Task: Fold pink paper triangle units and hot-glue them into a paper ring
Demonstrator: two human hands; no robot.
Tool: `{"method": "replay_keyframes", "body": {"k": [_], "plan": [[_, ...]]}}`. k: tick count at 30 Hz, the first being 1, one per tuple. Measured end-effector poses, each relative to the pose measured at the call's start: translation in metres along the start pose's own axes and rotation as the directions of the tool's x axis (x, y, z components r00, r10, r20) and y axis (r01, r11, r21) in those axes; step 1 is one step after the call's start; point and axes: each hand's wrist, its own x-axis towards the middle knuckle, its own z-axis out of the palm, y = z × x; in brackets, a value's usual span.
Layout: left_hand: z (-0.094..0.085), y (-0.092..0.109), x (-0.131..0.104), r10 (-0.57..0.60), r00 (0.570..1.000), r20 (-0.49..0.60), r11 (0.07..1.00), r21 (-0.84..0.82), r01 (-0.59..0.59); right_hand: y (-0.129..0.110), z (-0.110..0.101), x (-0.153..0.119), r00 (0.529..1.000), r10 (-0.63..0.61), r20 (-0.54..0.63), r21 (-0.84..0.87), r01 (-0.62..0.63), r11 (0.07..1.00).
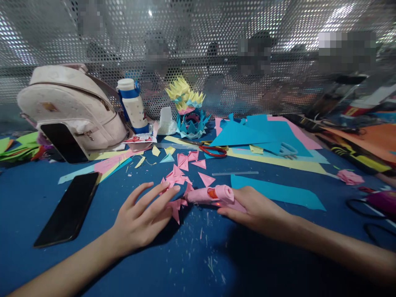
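In the head view my right hand point(252, 206) grips a pink hot glue gun point(213, 196), whose nozzle points left and has a small orange light near its trigger. My left hand point(147, 218) hovers with its fingers stretched out and apart. Beneath and beside those fingertips lie pink folded paper triangles point(175, 175), several of them in a loose heap. One pink piece point(176, 209) is by my left thumb, close to the nozzle; whether the thumb touches it I cannot tell. Behind the heap stands a folded-paper model point(192, 123) in blue, pink and yellow points.
A black phone point(68, 210) lies at left, near a cream backpack point(71, 107) with another phone point(63, 142) leaning on it. A bottle point(134, 107) stands beside it. Red-handled scissors point(213, 152), blue paper point(262, 134) and a clear glue stick point(235, 173) lie beyond my hands.
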Motion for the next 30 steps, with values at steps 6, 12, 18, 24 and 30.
{"method": "replay_keyframes", "body": {"k": [6, 12, 18, 24, 30], "plan": [[0.0001, 0.0006, 0.0012, 0.0, 1.0, -0.01, 1.0, -0.002, 0.0, -0.0049, -0.002, -0.0008, 1.0, -0.008, -0.009, 0.021, 0.008, 1.0], [0.0005, 0.0004, 0.002, 0.005, 1.0, -0.01, 1.0, 0.001, -0.005, -0.005, -0.0009, 0.0007, 1.0, 0.005, 0.003, 0.073, -0.005, 0.997], [0.0009, 0.0009, 0.0012, -0.009, 1.0, -0.012, 1.0, 0.003, 0.009, -0.0066, 0.0, 0.0016, 1.0, 0.018, 0.01, 0.081, -0.019, 0.997], [0.0009, 0.0003, 0.001, 0.001, 1.0, -0.013, 1.0, -0.009, -0.001, -0.0078, 0.0016, 0.0022, 1.0, 0.006, 0.01, 0.091, -0.007, 0.996], [0.0005, -0.0002, 0.0004, 0.004, 1.0, 0.0, 1.0, -0.015, -0.004, -0.0081, 0.0025, 0.0031, 1.0, -0.001, 0.018, 0.106, -0.001, 0.994]]}}
